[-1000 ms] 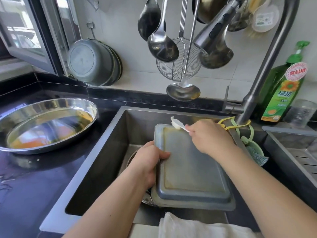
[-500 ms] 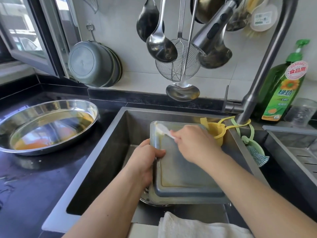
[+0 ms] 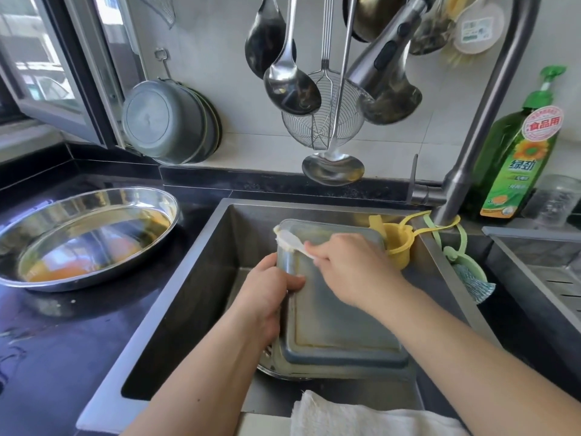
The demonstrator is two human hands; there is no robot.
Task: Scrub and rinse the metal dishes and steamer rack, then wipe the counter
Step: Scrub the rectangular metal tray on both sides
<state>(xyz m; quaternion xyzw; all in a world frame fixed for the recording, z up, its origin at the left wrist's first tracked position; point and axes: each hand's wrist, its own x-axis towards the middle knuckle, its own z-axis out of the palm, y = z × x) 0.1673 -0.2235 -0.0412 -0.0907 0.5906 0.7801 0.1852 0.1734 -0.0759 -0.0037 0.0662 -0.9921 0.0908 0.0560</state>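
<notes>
Closest to us a white cloth (image 3: pixel 361 418) lies on the sink (image 3: pixel 195 278) edge. In the sink our left hand (image 3: pixel 267 297) grips the side of the upside-down tray (image 3: pixel 333 313), fingers curled round it. Our right hand (image 3: pixel 352 269) pinches a white brush (image 3: pixel 290 241) on the tray's far corner. Farther left, an oval dish (image 3: pixel 85 237) sits on the counter (image 3: pixel 63 341).

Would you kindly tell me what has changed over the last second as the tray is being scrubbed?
The right hand has swept its white brush leftward across the upturned tray, from the far edge near the middle to the far-left corner. That uncovered the yellow cup behind it. The left hand still grips the tray's left edge in the sink. The oval dish on the counter has not moved.
</notes>
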